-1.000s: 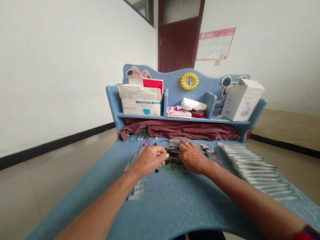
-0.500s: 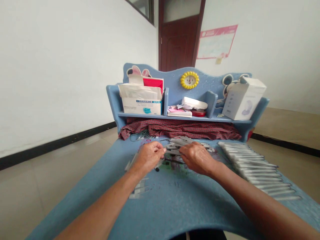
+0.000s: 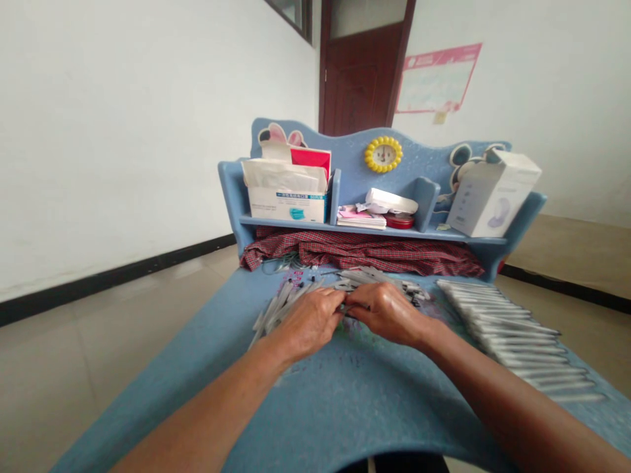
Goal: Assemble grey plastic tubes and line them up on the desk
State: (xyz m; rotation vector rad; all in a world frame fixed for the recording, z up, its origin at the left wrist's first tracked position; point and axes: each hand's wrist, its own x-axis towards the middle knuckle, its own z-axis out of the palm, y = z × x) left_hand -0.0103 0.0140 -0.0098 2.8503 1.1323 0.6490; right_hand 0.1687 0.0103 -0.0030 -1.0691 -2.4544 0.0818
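Note:
Over the middle of the blue desk, my left hand and my right hand meet fingertip to fingertip. Both are closed in a pinch, and whatever lies between the fingers is hidden. Clear pen barrels lie in a loose bunch to the left of my left hand, partly behind it. Beyond my right hand is a pile of pale and dark pen parts. A few small black pieces lie near the barrels. To the right, pens with dark tips are laid side by side in a long row.
The blue desk has a raised shelf holding a face-mask box, papers, a red tin and a tall white box. A checked red cloth lies bunched under the shelf. A yellow clock is on the backboard.
My hands were apart and have come together, the left moving right. The view has shifted slightly, and more of the clear barrels on the left now shows.

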